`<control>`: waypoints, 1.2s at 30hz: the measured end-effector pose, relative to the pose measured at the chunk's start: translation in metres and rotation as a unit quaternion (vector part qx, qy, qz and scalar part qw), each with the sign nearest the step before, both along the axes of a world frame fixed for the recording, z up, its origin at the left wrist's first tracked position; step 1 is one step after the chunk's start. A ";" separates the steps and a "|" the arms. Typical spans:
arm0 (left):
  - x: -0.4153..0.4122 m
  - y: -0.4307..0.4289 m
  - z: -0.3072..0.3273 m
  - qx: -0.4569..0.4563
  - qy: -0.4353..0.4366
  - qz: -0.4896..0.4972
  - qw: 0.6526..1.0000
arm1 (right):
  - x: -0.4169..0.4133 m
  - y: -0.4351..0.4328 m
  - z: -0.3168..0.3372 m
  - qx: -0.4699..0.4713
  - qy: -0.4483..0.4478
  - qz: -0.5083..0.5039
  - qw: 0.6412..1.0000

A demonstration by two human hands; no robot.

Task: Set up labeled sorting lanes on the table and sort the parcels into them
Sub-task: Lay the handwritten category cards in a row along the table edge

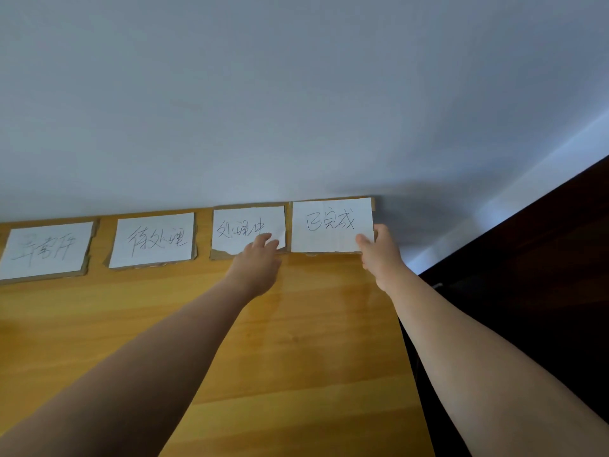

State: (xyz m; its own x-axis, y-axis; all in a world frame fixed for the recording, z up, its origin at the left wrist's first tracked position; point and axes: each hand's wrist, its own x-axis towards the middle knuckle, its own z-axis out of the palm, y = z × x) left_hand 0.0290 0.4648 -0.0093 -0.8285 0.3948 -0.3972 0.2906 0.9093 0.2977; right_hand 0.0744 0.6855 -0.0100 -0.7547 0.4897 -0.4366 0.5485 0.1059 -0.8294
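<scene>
R hand (379, 255) pinches rightmost label (331, 225), long axis horiz., text upright.

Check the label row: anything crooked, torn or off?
Yes. The paper on the third label looks torn along its lower edge, by the left hand. The fourth label, gripped by the right hand, sits higher and butts against it, whereas the second label stands well apart.
</scene>
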 end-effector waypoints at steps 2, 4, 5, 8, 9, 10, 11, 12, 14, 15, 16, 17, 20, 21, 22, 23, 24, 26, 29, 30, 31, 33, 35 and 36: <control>-0.004 0.004 -0.008 -0.052 0.001 -0.046 0.998 | -0.006 0.005 -0.008 0.029 -0.011 0.008 0.999; -0.007 0.007 -0.013 -0.083 0.003 -0.069 0.994 | -0.012 0.008 -0.014 0.047 -0.020 0.011 0.999; -0.009 0.008 -0.015 -0.094 0.008 -0.075 0.993 | -0.015 0.008 -0.016 0.057 -0.027 0.013 0.998; -0.012 0.010 -0.019 -0.110 0.044 -0.089 0.989 | -0.023 0.010 -0.022 0.099 -0.055 0.022 0.993; -0.013 0.009 -0.019 -0.115 0.056 -0.095 0.987 | -0.024 0.011 -0.025 0.118 -0.060 0.025 0.991; -0.014 0.009 -0.020 -0.119 0.065 -0.101 0.986 | -0.026 0.011 -0.029 0.140 -0.066 0.030 0.987; -0.015 0.008 -0.021 -0.123 0.070 -0.105 0.984 | -0.026 0.012 -0.032 0.166 -0.071 0.037 0.983; -0.015 0.007 -0.021 -0.126 0.072 -0.108 0.984 | -0.026 0.012 -0.035 0.194 -0.081 0.045 0.977; -0.014 0.006 -0.024 -0.127 0.075 -0.108 0.983 | -0.024 0.012 -0.039 0.250 -0.109 0.054 0.961; -0.013 0.006 -0.025 -0.125 0.077 -0.107 0.983 | -0.023 0.012 -0.040 0.276 -0.122 0.053 0.952; -0.012 0.005 -0.026 -0.122 0.079 -0.106 0.984 | -0.022 0.012 -0.041 0.297 -0.131 0.049 0.945; -0.012 0.005 -0.027 -0.118 0.080 -0.103 0.984 | -0.022 0.012 -0.042 0.312 -0.137 0.045 0.939; -0.012 0.005 -0.028 -0.104 0.081 -0.092 0.987 | -0.027 0.011 -0.044 0.345 -0.142 0.043 0.927; -0.013 0.006 -0.028 -0.100 0.082 -0.089 0.988 | -0.029 0.011 -0.045 0.352 -0.141 0.041 0.925; -0.013 0.006 -0.028 -0.096 0.082 -0.086 0.988 | -0.031 0.011 -0.046 0.357 -0.139 0.036 0.923; -0.013 0.006 -0.027 -0.093 0.083 -0.083 0.989 | -0.034 0.010 -0.046 0.361 -0.138 0.032 0.922; -0.014 0.006 -0.027 -0.088 0.083 -0.080 0.989 | -0.037 0.010 -0.047 0.364 -0.136 0.027 0.921; -0.016 0.005 -0.027 -0.079 0.089 -0.076 0.990 | -0.043 0.009 -0.048 0.366 -0.136 0.015 0.920; -0.018 0.004 -0.026 -0.067 0.100 -0.081 0.989 | -0.051 0.006 -0.051 0.381 -0.142 0.009 0.913; -0.017 0.004 -0.026 -0.062 0.104 -0.081 0.989 | -0.052 0.005 -0.052 0.398 -0.142 0.013 0.906; -0.017 0.003 -0.026 -0.056 0.107 -0.079 0.990 | -0.053 0.005 -0.052 0.417 -0.139 0.017 0.898; -0.015 0.001 -0.024 -0.046 0.114 -0.072 0.990 | -0.054 0.004 -0.050 0.450 -0.129 0.031 0.883; -0.012 -0.001 -0.020 -0.042 0.117 -0.067 0.990 | -0.054 0.004 -0.047 0.467 -0.119 0.048 0.875; -0.010 -0.002 -0.017 -0.041 0.118 -0.066 0.990 | -0.053 0.003 -0.044 0.472 -0.111 0.057 0.873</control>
State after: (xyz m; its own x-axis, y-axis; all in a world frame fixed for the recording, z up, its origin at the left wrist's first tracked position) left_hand 0.0186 0.4633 -0.0267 -0.8458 0.4795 -0.2339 0.4605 0.8775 0.1335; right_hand 0.0214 0.6889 -0.0543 -0.7702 0.6375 -0.0210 0.6257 0.7487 -0.2189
